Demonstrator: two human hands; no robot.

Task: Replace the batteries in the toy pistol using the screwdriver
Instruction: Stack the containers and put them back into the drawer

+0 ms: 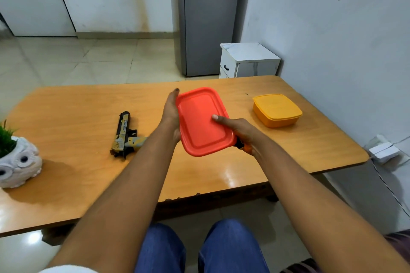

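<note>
A red plastic lid is held tilted above the wooden table, between both hands. My left hand is pressed along its left edge. My right hand grips its lower right corner, thumb on top. Something black and orange shows under my right hand; I cannot tell what it is. The toy pistol, black with yellow and grey print, lies on the table to the left of my left arm, barrel pointing away. No batteries are in sight.
A closed yellow box stands at the table's right side. A white owl-shaped planter with green grass sits at the left edge. A white cabinet and a grey fridge stand beyond the table. A white adapter with a cable lies on the floor at the right.
</note>
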